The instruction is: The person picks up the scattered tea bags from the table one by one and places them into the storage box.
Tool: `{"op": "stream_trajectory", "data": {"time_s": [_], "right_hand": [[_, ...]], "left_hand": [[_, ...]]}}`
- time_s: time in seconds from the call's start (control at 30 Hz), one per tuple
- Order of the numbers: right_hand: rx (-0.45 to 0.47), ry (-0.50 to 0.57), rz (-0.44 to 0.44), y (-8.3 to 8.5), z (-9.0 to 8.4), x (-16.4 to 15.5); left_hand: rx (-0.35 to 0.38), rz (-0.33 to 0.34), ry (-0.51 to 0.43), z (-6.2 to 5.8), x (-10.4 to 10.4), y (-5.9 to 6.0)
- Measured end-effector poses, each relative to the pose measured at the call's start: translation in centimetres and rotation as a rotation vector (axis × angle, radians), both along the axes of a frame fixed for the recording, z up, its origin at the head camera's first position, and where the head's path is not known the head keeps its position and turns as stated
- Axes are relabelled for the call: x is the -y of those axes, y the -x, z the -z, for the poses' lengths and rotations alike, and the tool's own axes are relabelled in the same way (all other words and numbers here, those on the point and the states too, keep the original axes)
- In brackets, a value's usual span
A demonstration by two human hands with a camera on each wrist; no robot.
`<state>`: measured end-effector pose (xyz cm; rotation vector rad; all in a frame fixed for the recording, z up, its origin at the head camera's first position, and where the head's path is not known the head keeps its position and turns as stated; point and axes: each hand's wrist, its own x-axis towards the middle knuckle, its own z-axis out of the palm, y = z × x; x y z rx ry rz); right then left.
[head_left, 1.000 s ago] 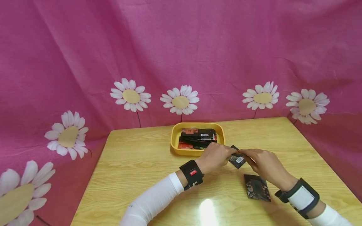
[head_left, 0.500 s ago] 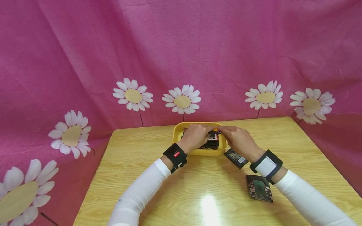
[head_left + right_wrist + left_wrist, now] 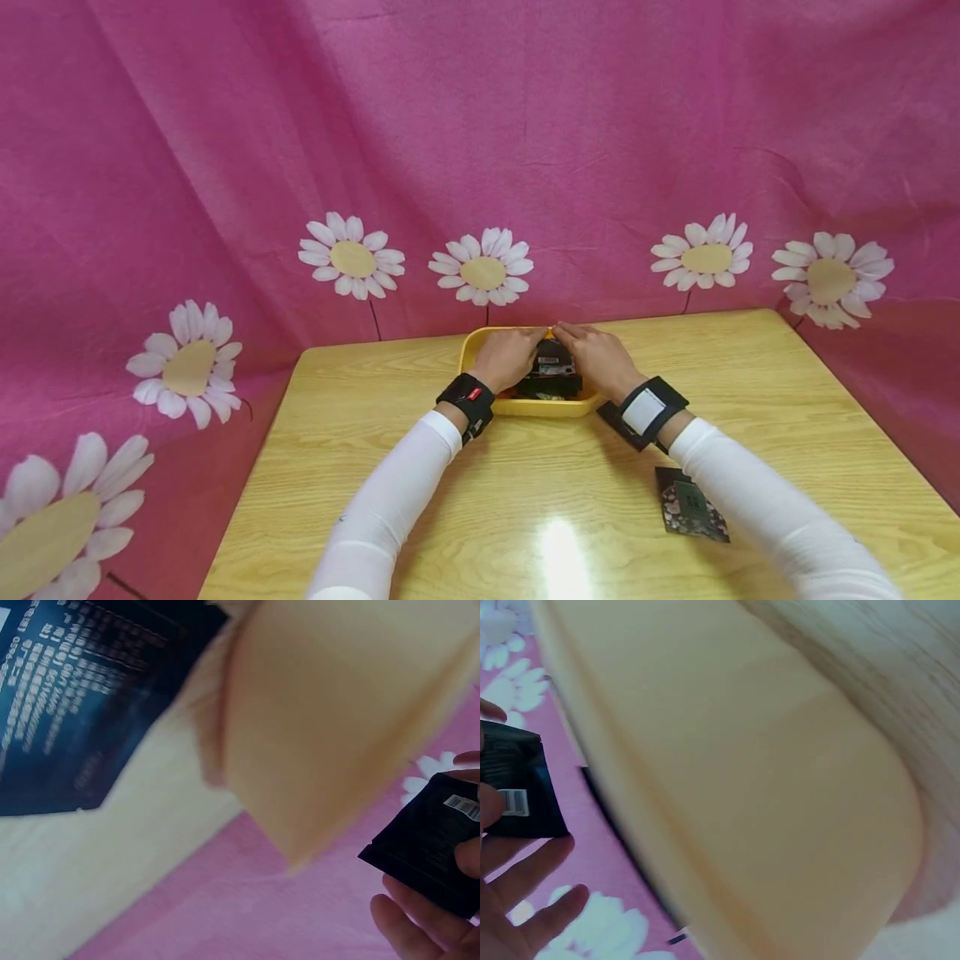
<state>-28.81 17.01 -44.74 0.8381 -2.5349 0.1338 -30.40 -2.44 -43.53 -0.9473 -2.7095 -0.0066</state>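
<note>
Both hands reach over the yellow tray (image 3: pixel 525 407) at the far middle of the table. Between them they hold a black packet with a barcode label (image 3: pixel 556 365) just above the stack of packets in the tray. My left hand (image 3: pixel 516 352) pinches its left edge and my right hand (image 3: pixel 590 350) its right edge. In the left wrist view the black packet (image 3: pixel 519 793) sits against the fingers (image 3: pixel 532 907), beyond the tray wall (image 3: pixel 727 787). From the right wrist, the black packet (image 3: pixel 431 840) rests on the fingers (image 3: pixel 416 926) with the thumb on top.
A dark packet (image 3: pixel 617 417) lies on the table just right of the tray, partly under my right wrist; it fills the upper left as the dark packet (image 3: pixel 67 705) in the right wrist view. A flower-patterned packet (image 3: pixel 690 504) lies nearer, on the right. Pink daisy cloth hangs behind the table.
Both hands let go of the dark packet, left it on the table beside the tray, and moved forward into the tray, where they now hold another black packet.
</note>
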Motion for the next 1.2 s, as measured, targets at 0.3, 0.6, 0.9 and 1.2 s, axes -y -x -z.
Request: {"op": "stream_trajectory", "data": {"time_s": [0.3,0.6,0.9,1.2], "right_hand": [[0.029,-0.021,-0.002,0.9,2.0,0.2],[0.189,-0.05,0.033,0.2,2.6,0.8],[0.33,-0.089,0.082,-0.7,1.1,0.1],[0.184,-0.012,0.106,-6.7,-2.3,-4.1]], "left_hand": [[0.164,-0.055,0.121,1.6,-0.4,0.8],[0.39,-0.114,0.155,2.2,-0.1,0.9],[0.361,-0.067,0.058,1.9,0.5,0.7],[0.153,0.102,-0.016,-1.3,-0.8,-5.3]]}}
